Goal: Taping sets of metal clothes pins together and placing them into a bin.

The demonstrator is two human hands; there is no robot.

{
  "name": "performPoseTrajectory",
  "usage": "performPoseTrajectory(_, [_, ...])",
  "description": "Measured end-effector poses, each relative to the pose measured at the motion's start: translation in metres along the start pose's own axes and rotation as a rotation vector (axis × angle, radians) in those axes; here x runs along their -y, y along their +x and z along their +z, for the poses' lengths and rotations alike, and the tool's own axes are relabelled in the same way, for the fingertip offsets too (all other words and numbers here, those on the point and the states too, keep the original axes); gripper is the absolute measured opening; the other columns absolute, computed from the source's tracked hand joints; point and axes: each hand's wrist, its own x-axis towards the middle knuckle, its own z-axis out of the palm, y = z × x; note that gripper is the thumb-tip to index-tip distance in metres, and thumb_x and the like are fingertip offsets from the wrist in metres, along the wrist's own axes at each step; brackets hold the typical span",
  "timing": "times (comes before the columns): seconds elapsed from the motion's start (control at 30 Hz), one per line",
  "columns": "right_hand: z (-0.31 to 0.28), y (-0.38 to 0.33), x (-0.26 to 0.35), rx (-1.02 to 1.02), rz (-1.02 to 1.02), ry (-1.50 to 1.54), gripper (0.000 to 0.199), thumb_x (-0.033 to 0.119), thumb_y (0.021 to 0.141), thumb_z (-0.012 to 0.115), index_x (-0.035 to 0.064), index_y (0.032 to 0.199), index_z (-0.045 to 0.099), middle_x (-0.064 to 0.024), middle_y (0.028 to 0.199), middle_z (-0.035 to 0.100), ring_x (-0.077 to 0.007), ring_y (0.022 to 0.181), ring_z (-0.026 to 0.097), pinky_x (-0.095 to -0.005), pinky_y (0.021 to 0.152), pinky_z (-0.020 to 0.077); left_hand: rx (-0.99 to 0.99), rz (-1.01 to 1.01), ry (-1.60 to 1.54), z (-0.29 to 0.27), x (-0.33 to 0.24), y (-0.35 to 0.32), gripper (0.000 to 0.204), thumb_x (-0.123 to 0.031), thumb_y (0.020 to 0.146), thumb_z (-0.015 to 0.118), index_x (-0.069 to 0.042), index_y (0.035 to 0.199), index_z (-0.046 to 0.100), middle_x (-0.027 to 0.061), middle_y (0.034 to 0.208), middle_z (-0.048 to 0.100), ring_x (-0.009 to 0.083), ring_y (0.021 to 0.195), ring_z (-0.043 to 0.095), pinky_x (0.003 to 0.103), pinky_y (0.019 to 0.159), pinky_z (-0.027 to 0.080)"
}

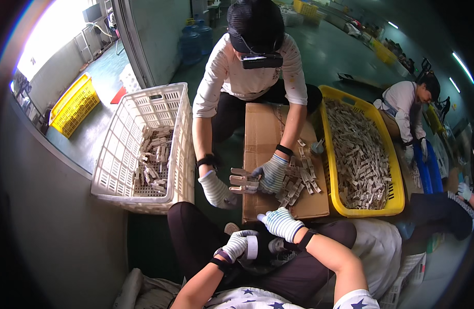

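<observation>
Left hand (240,245) grasps white piece (252,248), held low perhaps for steadiness; right hand (281,224) by box (260,139) edge, can't tell if gripping.

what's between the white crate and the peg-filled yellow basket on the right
The head view shows a cardboard box with loose pegs on top, and a co-worker's gloved hands, between the white crate and yellow basket.

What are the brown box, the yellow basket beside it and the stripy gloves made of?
The brown box looks like cardboard: flat, tan and dull. The yellow basket looks like hard plastic, slightly shiny, with a smooth, rounded rim. The stripy gloves seem soft knitted cloth, fitting snugly; cotton or not, I can't tell.
</observation>
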Motion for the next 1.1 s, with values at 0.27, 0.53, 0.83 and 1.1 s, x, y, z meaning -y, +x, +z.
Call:
performPoseTrajectory(0.27, [-0.005, -0.010, -0.001, -0.001, 0.061, 0.095, 0.028, 0.015, 0.087, 0.047, 0.0123, 0.110, 0.061, -0.0147, 0.087, 0.068, -0.0318, 0.079, 0.067, -0.0465, 0.063, 0.0510, 0.202, 0.130, 0.084, 0.025, -0.008, -0.025, 0.020, -0.001, 0.087, 0.058, -0.003, 0.104, 0.068, 0.0040, 0.095, 0.068, 0.0152, 0.081, 0.065, 0.031, 0.072, 0.054])
performPoseTrajectory(0.53, [0.030, 0.010, 0.003, -0.153, -0.063, 0.013, 0.032, 0.016, 0.088, 0.044, 0.0110, 0.115, 0.060, -0.0133, 0.082, 0.065, -0.0292, 0.069, 0.064, -0.0422, 0.056, 0.0453, 0.078, 0.250, 0.162, -0.001, 0.015, -0.027, 0.026, -0.009, 0.092, 0.051, 0.004, 0.110, 0.063, 0.0085, 0.095, 0.067, 0.0180, 0.082, 0.063, 0.028, 0.074, 0.052])
performPoseTrajectory(0.83, [0.037, -0.023, 0.012, -0.379, 0.100, 0.046, 0.030, 0.031, 0.094, 0.042, 0.0170, 0.098, 0.068, -0.0122, 0.075, 0.067, -0.0306, 0.063, 0.063, -0.0541, 0.061, 0.0441, 0.020, 0.377, 0.383, 0.026, 0.004, -0.034, 0.011, -0.008, 0.086, 0.058, 0.000, 0.093, 0.063, 0.0050, 0.088, 0.066, 0.0162, 0.081, 0.062, 0.028, 0.073, 0.050])
performPoseTrajectory(1.1, [0.047, -0.022, -0.021, -0.247, 0.080, 0.188, 0.026, 0.014, 0.086, 0.046, 0.0069, 0.107, 0.060, -0.0131, 0.087, 0.067, -0.0301, 0.077, 0.066, -0.0440, 0.063, 0.0464, 0.069, 0.322, 0.470, 0.024, 0.005, -0.033, 0.020, -0.007, 0.090, 0.050, 0.001, 0.100, 0.064, 0.0077, 0.089, 0.067, 0.0181, 0.080, 0.063, 0.029, 0.073, 0.050])
